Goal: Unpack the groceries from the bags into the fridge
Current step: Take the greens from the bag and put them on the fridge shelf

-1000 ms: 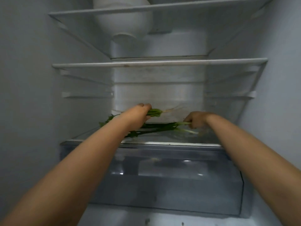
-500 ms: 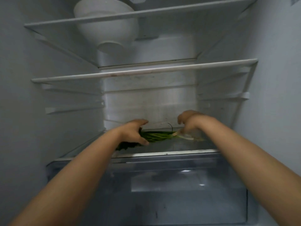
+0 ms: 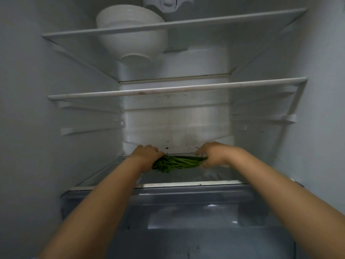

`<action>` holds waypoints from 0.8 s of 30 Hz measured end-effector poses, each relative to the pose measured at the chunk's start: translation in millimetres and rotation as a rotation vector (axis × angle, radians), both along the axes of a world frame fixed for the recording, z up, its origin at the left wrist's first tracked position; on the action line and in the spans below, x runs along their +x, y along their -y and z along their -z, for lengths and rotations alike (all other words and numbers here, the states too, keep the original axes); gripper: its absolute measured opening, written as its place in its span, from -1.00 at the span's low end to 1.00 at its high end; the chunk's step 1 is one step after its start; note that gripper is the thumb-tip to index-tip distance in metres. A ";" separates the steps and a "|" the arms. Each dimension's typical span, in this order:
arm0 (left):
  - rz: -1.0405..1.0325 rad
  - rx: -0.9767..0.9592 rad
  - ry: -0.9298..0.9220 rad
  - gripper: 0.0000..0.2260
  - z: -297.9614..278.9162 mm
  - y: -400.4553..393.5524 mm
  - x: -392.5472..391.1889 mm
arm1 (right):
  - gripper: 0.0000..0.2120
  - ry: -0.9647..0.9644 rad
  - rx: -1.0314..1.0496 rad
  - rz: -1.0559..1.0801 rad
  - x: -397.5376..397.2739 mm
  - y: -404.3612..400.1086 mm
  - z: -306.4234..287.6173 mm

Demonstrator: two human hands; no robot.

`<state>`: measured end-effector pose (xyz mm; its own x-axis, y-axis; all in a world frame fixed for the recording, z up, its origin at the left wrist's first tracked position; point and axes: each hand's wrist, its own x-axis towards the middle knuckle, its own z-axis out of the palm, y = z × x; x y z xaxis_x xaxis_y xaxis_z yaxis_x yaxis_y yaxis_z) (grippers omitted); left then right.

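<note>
A bunch of green leafy stalks (image 3: 178, 163) lies across the lowest glass shelf (image 3: 214, 176) deep inside the open fridge. My left hand (image 3: 147, 156) is closed over its leafy left end. My right hand (image 3: 212, 155) grips the stem end on the right, fingers curled around it. Both forearms reach in over the shelf's front edge. The bunch rests on or just above the glass; I cannot tell which. No grocery bags are in view.
A white bowl (image 3: 130, 32) stands on the top shelf (image 3: 233, 20) at the left. The middle shelf (image 3: 186, 88) carries nothing. Below the glass shelf sits a translucent crisper drawer (image 3: 186, 208). Fridge walls close in on both sides.
Both hands have pushed the greens further back and lower onto the bottom shelf, and have drawn closer together around the bunch. The view has tilted upward.
</note>
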<state>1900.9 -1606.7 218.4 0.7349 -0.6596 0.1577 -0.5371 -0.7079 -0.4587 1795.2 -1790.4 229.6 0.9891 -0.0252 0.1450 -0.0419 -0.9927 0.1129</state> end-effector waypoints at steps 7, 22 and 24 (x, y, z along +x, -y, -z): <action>0.265 -0.208 -0.005 -0.37 -9.1 -24.6 -34.2 | -0.63 0.074 0.164 -0.221 -82.4 -42.6 16.1; 0.419 -0.351 0.428 -0.70 64.8 -83.5 -149.3 | -0.56 0.874 -0.143 -0.070 -114.4 -86.4 92.0; 0.324 -0.317 0.420 -0.64 66.6 -86.4 -173.0 | -0.57 0.886 -0.101 -0.077 -131.2 -93.0 89.9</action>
